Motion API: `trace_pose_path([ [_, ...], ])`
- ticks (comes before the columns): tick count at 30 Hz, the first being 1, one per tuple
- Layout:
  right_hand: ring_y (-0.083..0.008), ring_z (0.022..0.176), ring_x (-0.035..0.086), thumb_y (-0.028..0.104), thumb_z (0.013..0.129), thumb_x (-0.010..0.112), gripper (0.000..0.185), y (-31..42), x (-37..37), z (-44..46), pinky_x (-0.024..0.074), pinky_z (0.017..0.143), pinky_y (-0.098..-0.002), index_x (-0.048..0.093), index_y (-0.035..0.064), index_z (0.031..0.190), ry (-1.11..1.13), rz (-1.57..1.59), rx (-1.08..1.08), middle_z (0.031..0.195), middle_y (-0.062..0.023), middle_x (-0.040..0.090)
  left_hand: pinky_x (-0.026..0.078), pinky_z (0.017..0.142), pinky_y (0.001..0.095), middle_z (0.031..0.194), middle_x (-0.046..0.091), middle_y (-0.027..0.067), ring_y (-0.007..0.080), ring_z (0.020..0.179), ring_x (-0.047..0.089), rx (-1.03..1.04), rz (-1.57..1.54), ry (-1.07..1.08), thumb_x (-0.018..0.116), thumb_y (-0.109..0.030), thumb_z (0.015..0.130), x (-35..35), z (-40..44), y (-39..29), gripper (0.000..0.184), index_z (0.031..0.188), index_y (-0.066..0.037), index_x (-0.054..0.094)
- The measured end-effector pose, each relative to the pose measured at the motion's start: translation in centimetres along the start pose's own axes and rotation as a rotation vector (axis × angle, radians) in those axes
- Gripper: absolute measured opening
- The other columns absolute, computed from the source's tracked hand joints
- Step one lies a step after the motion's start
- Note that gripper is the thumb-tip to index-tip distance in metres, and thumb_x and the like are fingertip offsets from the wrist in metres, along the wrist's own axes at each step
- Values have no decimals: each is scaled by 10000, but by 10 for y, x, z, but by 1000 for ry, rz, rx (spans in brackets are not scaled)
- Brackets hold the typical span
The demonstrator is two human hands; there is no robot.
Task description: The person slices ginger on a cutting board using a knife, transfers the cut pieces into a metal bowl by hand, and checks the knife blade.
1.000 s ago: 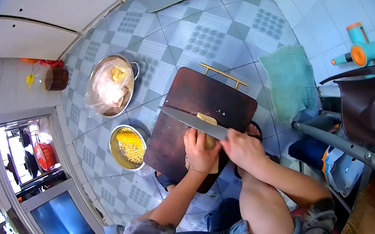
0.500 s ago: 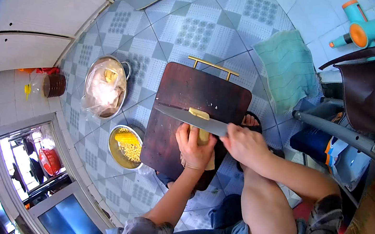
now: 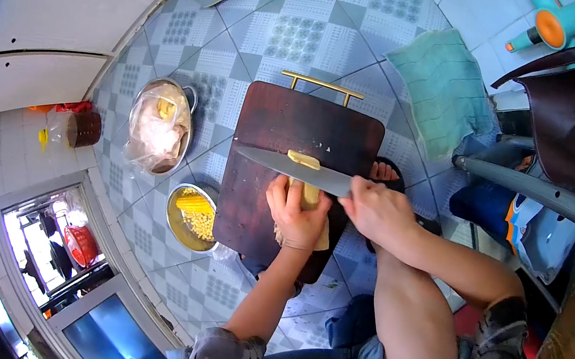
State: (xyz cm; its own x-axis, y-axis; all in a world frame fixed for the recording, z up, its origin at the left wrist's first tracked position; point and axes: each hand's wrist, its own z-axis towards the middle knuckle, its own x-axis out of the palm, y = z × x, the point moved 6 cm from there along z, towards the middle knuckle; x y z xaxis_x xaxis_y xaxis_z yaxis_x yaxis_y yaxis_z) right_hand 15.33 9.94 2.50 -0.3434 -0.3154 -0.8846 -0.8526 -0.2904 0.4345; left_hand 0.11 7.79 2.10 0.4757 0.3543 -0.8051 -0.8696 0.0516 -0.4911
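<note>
A dark brown cutting board [image 3: 273,125] with a gold handle lies low in front of me. My right hand [image 3: 378,211] is closed round the handle of a large knife [image 3: 303,172], whose blade points left across the board. Just beyond the blade rests a pale yellow slice [image 3: 304,160]. On the near side, my left hand [image 3: 297,213] grips a pale yellow block [image 3: 310,196], fingertips close to the blade. What the block is, I cannot tell. Something beige, partly hidden, lies under my left hand.
Left of the board stand a metal bowl [image 3: 179,232] with corn kernels and a cob piece, and an oval metal basin [image 3: 185,140] holding a plastic bag. A green cloth [image 3: 445,92] lies on the floor at the upper right. A metal-framed rack [image 3: 539,189] stands at the right.
The view has shifted, so the board and bowls appear higher and further left. The slice beyond the blade now shows more separate from the block. Both hands keep their hold.
</note>
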Motion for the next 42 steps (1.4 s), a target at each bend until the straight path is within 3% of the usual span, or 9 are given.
trace_pose_path([
  [5,-262,573,665,356,897,552,363,44,16,52,535,450,-350,527,-6,882,-67,73,-124,663,-160,638,421,865,452,1094,544,171,364,996,513,-17,-26,-21,754,-157,656,3,-2,7,429,1037,-38,597],
  [13,-246,580,669,343,887,569,347,7,-11,5,534,439,-340,522,-1,873,-77,6,-74,674,-147,642,421,860,453,1090,548,157,355,994,512,-13,-26,2,776,-107,592,2,2,1,510,1057,-48,574],
  [16,-241,586,671,338,889,568,339,-2,-6,-5,534,437,-337,517,4,862,93,-8,33,686,-149,647,424,857,453,1084,550,157,356,988,512,-6,-40,20,777,-126,605,2,-1,1,494,1048,-40,575],
  [18,-241,591,672,344,892,561,349,6,1,8,539,447,-340,515,0,857,-27,-20,-37,682,-159,646,423,857,452,1080,552,157,357,984,511,-15,-39,16,775,-133,612,2,0,0,486,1045,-36,576],
  [23,-250,601,675,339,887,565,345,38,11,51,544,465,-348,523,-3,862,-22,65,-82,683,-173,647,417,861,448,1092,546,159,362,993,505,-26,-45,-4,768,-155,636,4,-3,6,469,1046,-27,580],
  [25,-249,535,650,334,891,563,334,39,8,50,525,430,-348,499,8,857,-71,61,-103,636,-140,622,409,884,449,1119,533,158,363,1025,493,-56,-58,-7,766,-125,635,4,-4,9,474,1062,-30,582],
  [32,-231,522,653,369,879,578,365,-6,-10,-10,525,421,-330,519,12,835,2,-69,50,627,-141,631,394,921,456,1139,521,155,358,1056,480,-93,-85,16,770,-70,622,5,-3,5,517,1103,-45,582],
  [42,-263,553,649,323,878,581,321,43,19,62,534,453,-362,505,11,870,-48,58,-110,656,-152,629,389,913,454,1163,501,173,374,1063,476,-85,7,18,751,-131,668,4,0,8,493,1103,-7,554],
])
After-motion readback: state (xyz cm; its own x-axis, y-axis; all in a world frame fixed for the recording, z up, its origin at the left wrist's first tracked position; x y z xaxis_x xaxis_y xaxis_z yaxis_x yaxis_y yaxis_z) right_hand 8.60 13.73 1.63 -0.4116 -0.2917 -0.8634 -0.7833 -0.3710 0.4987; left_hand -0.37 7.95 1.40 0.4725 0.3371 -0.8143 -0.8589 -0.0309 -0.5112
